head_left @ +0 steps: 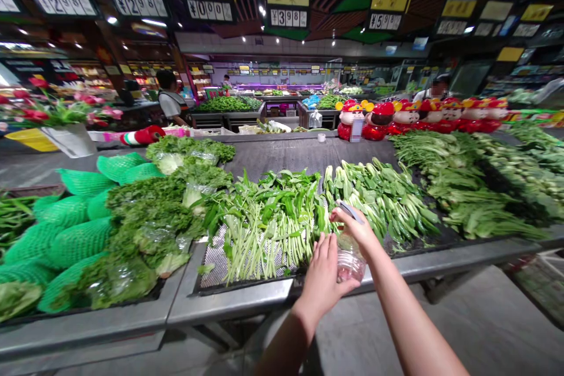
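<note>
Both my hands are at the front edge of a vegetable display. My right hand [356, 228] grips the neck and grey spray head of a clear plastic spray bottle [351, 259], with its fingers wrapped around the top. My left hand [322, 283] cups the lower part of the bottle, its thumb running beneath it. Just beyond my hands lie bundles of long-stemmed leafy greens [264, 229] and bok choy [379, 202] on a black mat over metal mesh [215, 261]. The spray head nearly reaches the leaves.
Lettuces in green net sleeves [79, 241] fill the left of the metal stall. More greens [476, 188] lie to the right, and red figurines [418, 117] stand behind them. A co-worker [170, 103] stands at the back near more produce stalls. Price signs [287, 1] hang overhead.
</note>
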### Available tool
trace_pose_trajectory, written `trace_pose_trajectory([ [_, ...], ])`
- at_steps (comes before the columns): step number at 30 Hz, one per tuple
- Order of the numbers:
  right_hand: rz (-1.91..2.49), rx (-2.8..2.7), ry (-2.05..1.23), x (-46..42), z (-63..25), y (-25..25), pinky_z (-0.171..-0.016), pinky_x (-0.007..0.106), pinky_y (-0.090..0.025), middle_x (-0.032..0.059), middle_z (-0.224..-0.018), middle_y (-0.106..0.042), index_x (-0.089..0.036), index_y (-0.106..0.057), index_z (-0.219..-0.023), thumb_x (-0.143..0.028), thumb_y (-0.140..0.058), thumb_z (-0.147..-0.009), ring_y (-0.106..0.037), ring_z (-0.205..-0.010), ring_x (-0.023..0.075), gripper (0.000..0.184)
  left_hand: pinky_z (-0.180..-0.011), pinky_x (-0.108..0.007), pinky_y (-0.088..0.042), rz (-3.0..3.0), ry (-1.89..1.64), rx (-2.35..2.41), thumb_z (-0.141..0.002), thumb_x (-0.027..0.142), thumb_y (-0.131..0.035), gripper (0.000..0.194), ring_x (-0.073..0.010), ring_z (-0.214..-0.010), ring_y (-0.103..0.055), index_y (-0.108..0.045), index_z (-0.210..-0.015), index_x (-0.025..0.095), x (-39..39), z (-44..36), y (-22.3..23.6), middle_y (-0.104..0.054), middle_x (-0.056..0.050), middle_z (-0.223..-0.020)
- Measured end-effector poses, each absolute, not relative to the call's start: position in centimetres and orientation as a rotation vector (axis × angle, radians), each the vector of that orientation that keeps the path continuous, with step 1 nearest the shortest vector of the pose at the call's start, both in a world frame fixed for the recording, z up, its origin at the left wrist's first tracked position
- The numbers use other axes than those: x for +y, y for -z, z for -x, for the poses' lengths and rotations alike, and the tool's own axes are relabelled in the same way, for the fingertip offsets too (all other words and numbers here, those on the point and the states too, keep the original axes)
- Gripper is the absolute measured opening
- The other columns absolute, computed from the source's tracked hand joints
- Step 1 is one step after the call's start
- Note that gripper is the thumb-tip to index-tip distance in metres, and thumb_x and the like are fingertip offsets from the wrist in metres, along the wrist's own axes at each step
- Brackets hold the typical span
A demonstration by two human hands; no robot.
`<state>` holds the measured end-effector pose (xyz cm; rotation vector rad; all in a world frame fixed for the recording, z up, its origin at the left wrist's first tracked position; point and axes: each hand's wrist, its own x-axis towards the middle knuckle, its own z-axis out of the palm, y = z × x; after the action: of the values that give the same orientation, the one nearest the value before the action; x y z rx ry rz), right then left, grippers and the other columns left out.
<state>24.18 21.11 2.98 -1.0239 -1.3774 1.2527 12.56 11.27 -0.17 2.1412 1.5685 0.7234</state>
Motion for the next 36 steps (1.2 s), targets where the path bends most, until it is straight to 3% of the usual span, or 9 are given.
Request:
trace_pose_trajectory([
  [5, 1.007, -1.265, -1.364, 19.9, -25.1, -3.3, -0.067, 0.032, -0.048, 0.0042, -0.086, -0.067, -0.023, -0.063, -0.084, -0.055, -0.060, -0.069, -0.062, -0.086, 0.0232, 0.035, -0.110, -0.048, -0.015, -2.190, -0.716, 1.551, -0.067, 0.047, -0.069, 0.100, -0.0300, -0.135, -0.009, -0.008, -0.141, 0.016, 10.6, -13.1, 0.2, -0.017, -0.012, -0.147],
  [10, 1.113, -1.314, -1.207, 18.4, -26.1, -2.3, -0.058, 0.033, -0.043, 0.0021, -0.063, -0.063, -0.023, -0.062, -0.069, -0.058, -0.057, -0.070, -0.059, -0.062, 0.0210, 0.036, -0.111, -0.046, -0.016, -2.239, -0.677, 1.484, -0.062, 0.052, -0.072, 0.106, -0.0294, -0.135, -0.008, -0.011, -0.140, 0.015, 9.4, -13.5, 0.6, -0.017, -0.012, -0.147],
  [13, 1.147, -1.359, -1.133, 17.4, -26.2, -1.7, -0.058, 0.033, -0.043, 0.0022, -0.059, -0.062, -0.022, -0.061, -0.064, -0.057, -0.056, -0.072, -0.057, -0.058, 0.0203, 0.035, -0.111, -0.045, -0.017, -2.249, -0.647, 1.484, -0.060, 0.051, -0.075, 0.107, -0.0292, -0.135, -0.009, -0.013, -0.140, 0.014, 8.7, -13.5, 1.0, -0.018, -0.012, -0.147],
  [19, 1.154, -1.366, -1.152, 15.8, -25.5, -0.4, -0.062, 0.033, -0.047, 0.0063, -0.086, -0.068, -0.022, -0.064, -0.087, -0.053, -0.058, -0.072, -0.063, -0.080, 0.0240, 0.035, -0.110, -0.048, -0.017, -2.268, -0.590, 1.500, -0.058, 0.051, -0.075, 0.109, -0.0306, -0.135, -0.008, -0.014, -0.139, 0.011, 7.6, -13.1, 2.2, -0.017, -0.016, -0.146],
  [28, 1.365, -1.489, -0.822, 13.2, -23.9, 1.9, -0.058, 0.033, -0.048, 0.0017, -0.060, -0.063, -0.021, -0.066, -0.095, -0.053, -0.047, -0.079, -0.059, -0.060, 0.0199, 0.040, -0.109, -0.052, -0.017, -2.295, -0.545, 1.475, -0.054, 0.048, -0.078, 0.107, -0.0332, -0.134, -0.008, -0.020, -0.136, 0.010, 5.4, -11.9, 4.1, -0.022, -0.020, -0.144],
  [36, 1.272, -1.431, -0.888, 12.6, -22.1, 1.9, -0.074, 0.033, -0.047, 0.0048, -0.085, -0.068, -0.020, -0.061, -0.107, -0.050, -0.054, -0.075, -0.062, -0.082, 0.0213, 0.044, -0.108, -0.052, -0.018, -2.324, -0.566, 1.474, -0.056, 0.049, -0.077, 0.105, -0.0331, -0.134, -0.009, -0.021, -0.135, 0.010, 4.9, -10.1, 4.1, -0.023, -0.020, -0.143],
])
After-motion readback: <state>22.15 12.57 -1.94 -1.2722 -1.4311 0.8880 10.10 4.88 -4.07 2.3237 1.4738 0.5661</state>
